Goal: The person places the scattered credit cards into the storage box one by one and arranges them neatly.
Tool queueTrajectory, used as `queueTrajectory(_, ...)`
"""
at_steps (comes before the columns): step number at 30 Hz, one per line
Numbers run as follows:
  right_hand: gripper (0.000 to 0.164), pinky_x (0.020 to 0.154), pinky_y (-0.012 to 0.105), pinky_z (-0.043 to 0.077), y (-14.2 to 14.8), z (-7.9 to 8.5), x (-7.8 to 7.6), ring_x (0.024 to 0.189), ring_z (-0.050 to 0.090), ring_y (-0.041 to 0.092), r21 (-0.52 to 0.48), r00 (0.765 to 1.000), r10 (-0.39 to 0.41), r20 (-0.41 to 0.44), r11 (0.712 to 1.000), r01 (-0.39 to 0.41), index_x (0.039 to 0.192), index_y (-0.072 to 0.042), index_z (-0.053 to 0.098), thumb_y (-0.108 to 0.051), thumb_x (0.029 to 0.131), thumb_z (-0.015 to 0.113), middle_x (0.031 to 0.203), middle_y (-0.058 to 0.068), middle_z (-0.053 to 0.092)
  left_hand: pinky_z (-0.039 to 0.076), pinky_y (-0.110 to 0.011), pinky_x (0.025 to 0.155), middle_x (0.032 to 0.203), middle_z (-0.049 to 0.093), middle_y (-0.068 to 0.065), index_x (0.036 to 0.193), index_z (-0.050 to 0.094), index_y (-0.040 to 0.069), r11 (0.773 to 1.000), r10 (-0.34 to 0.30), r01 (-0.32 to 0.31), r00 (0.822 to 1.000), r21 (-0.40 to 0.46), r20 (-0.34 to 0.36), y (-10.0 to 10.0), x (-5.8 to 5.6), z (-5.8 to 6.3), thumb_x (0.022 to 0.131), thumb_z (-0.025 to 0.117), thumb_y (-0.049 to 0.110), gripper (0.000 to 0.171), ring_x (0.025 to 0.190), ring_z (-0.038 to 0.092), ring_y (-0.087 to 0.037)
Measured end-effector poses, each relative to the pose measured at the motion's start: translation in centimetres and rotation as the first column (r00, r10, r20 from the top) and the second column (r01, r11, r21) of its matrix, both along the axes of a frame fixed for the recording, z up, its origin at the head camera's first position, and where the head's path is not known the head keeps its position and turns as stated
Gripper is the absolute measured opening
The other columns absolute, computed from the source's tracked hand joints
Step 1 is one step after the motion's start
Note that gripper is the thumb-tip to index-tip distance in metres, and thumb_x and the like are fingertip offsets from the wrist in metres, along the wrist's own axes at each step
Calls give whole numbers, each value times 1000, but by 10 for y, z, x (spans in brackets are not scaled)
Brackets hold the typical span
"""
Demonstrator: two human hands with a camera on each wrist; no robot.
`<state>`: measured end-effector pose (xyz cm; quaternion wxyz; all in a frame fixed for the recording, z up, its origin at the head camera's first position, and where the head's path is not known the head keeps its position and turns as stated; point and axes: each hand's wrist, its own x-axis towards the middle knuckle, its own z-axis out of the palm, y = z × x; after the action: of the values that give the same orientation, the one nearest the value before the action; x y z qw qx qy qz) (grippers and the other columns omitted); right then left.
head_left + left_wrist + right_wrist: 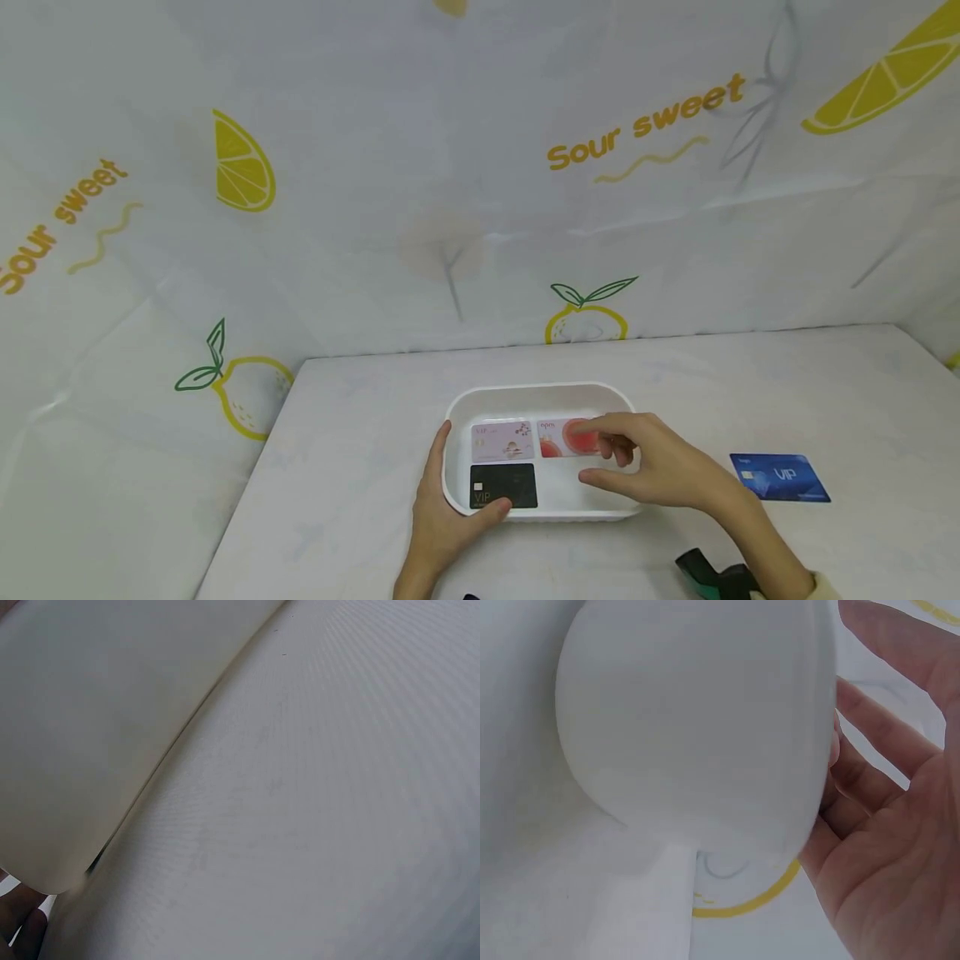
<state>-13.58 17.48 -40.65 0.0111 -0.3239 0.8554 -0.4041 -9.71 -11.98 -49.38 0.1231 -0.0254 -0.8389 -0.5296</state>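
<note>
A white tray (555,397) with rounded corners stands on the table. Inside it lie a pale pink VIP card (502,442), a red and pink card (557,438) beside that one, and a black VIP card (504,486) at the near left. My left hand (442,525) grips the tray's near left corner, its thumb over the rim at the black card's lower edge. Over the right end of the tray is my right hand (652,462), index fingertip on the red card and thumb apart from the fingers. In the right wrist view the tray's outer wall hides those fingertips.
A blue VIP card (782,477) lies on the white tabletop (337,467), to the right of the tray. Near the right wrist is a black and green strap (705,571). Behind the table hangs a white sheet (360,250) printed with lemons.
</note>
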Motion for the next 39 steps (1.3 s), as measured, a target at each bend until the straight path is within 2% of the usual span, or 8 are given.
queueTrajectory(6, 43, 57, 23, 41, 10, -1, 2, 66, 47, 2, 8, 999, -47, -7, 999, 47, 118, -10, 73, -31, 83, 86, 76, -9, 52, 52, -34, 95, 146, 58, -6, 160, 32, 31, 1000, 0, 0, 1000, 8, 16, 0, -1, 1, 57, 96, 39, 121, 119, 60, -19)
queueTrajectory(16, 39, 57, 23, 41, 23, -3, 3, 66, 48, 1, -20, 995, -78, -56, 997, 77, 115, -11, 73, -23, 81, 87, 76, -9, 52, 52, -34, 96, 149, 56, -4, 160, 32, 31, 1000, 2, -2, 1000, 19, 19, 1, 0, 3, 56, 96, 39, 122, 121, 59, -18)
queueTrajectory(24, 36, 57, 26, 42, 30, -4, 4, 65, 49, 2, -13, 993, -111, -48, 994, 111, 113, -13, 73, -23, 81, 87, 73, -7, 52, 52, -34, 97, 148, 57, -5, 160, 32, 30, 1000, -1, 0, 1000, 22, 18, 1, 0, 2, 57, 96, 39, 122, 121, 60, -18)
queueTrajectory(34, 37, 57, 26, 40, 44, -8, 5, 66, 49, 2, -10, 990, -132, -52, 991, 131, 113, -12, 73, -20, 80, 88, 75, -14, 50, 52, -33, 96, 146, 58, -5, 160, 31, 32, 1000, 0, -1, 1000, 17, 23, 1, 0, 1, 57, 96, 38, 121, 119, 60, -19)
queueTrajectory(39, 38, 56, 26, 40, 52, -11, 6, 66, 49, 3, 9, 989, -147, -26, 989, 148, 114, -12, 73, -20, 80, 88, 76, -14, 50, 51, -34, 97, 147, 58, -4, 160, 32, 33, 1000, 3, -3, 1000, 17, 20, 0, 0, 2, 57, 96, 40, 122, 120, 60, -17)
